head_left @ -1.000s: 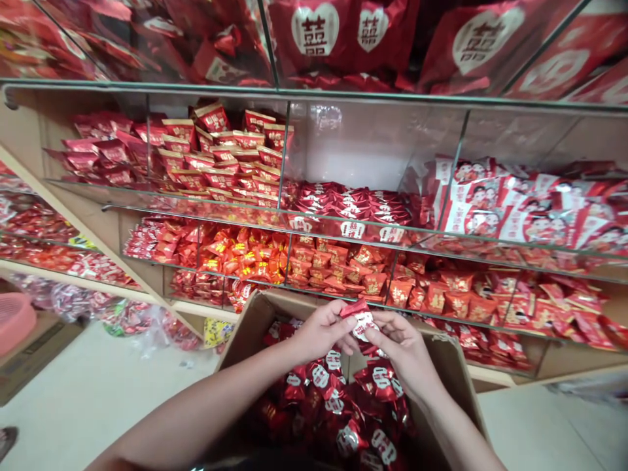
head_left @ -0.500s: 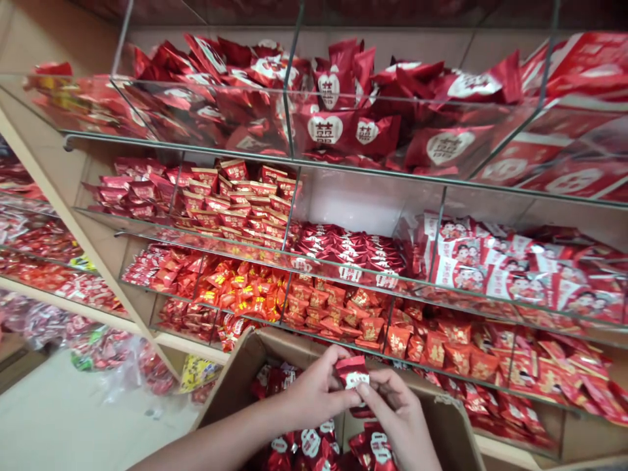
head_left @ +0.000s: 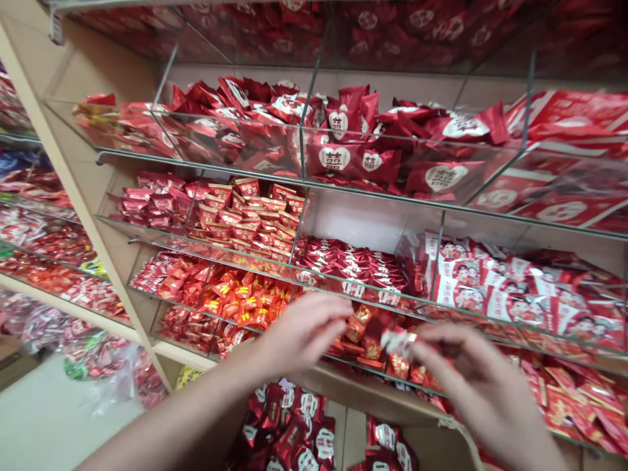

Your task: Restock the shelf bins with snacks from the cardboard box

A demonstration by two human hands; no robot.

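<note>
Between the thumb and fingers of my right hand (head_left: 483, 376) is a small dark red wrapped packet (head_left: 392, 339) with a white label, smeared by motion. To its left, my left hand (head_left: 301, 327) holds nothing; its fingers are stretched out and apart from the packet. Both hands are above a cardboard box (head_left: 373, 392), in front of the lower shelves. Inside the box lie more dark red packets (head_left: 294, 425) with white labels. Similar dark red packets (head_left: 350, 265) stand in rows in a shelf compartment just above the hands.
Clear dividers and front panels split the shelves into compartments. Orange-red packets (head_left: 250, 294) lie low, larger heart-label packets (head_left: 336, 157) higher up, and white-and-red bags (head_left: 515, 281) at right. A wooden upright (head_left: 105, 261) and clear plastic bags (head_left: 122, 376) are at left.
The hands have risen from the box and separated. My left hand has let go of the packet; my right hand carries it up toward the shelves. The view has shifted upward.
</note>
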